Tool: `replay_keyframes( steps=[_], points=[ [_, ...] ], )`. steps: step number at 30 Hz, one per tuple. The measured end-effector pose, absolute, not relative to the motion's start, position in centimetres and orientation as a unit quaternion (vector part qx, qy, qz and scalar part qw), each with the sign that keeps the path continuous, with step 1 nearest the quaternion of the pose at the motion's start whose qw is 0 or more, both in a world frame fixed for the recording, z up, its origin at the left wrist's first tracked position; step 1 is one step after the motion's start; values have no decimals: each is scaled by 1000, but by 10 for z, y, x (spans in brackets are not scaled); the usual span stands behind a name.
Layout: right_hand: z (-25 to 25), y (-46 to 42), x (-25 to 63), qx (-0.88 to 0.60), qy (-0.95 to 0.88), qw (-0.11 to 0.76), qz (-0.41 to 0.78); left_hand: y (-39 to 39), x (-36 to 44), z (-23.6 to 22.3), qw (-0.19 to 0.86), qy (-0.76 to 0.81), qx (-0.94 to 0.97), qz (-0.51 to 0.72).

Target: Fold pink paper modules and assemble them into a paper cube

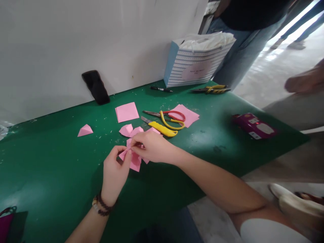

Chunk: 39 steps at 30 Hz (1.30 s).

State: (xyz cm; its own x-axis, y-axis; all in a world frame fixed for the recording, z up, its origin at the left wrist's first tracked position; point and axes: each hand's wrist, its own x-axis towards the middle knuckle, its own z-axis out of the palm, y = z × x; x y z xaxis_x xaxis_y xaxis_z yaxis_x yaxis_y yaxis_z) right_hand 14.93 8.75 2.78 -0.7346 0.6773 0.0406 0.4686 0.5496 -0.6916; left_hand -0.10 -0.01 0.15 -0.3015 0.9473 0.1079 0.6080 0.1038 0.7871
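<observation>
My left hand [116, 168], with beads round its wrist, pinches a piece of pink paper [135, 162] between thumb and fingertips. From the right, my right hand [152, 146] also pinches this paper, its fingertips close to the left ones. The paper is folded and cut into petal-like shapes; part of it is hidden by my fingers. More pink folded pieces [126, 130] lie just beyond my right hand. A yellow utility knife [163, 129] rests right behind that hand, blade out, beside scissors [172, 118] with red and yellow handles.
Behind lie a pink paper stack [127, 112], more pink sheets [188, 114], a pen [161, 89] and pliers [211, 89]. A black phone [96, 87] leans on the wall. A striped gift bag [197, 64] stands near another person. At right is a purple device [255, 126]; at left, a folded pink piece [85, 130].
</observation>
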Motion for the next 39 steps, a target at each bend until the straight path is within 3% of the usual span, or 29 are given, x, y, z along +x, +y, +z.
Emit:
replay_keyframes(
  steps=[27, 34, 39],
  points=[
    [19, 79, 141, -308, -895, 173, 271, -1, -3, 2, 142, 682, 619, 363],
    [31, 85, 150, -293, -871, 165, 357, -2, -3, 6, 149, 694, 599, 370],
    [32, 87, 151, -299, -877, 171, 334, -3, -4, 6, 161, 701, 601, 348]
  ],
)
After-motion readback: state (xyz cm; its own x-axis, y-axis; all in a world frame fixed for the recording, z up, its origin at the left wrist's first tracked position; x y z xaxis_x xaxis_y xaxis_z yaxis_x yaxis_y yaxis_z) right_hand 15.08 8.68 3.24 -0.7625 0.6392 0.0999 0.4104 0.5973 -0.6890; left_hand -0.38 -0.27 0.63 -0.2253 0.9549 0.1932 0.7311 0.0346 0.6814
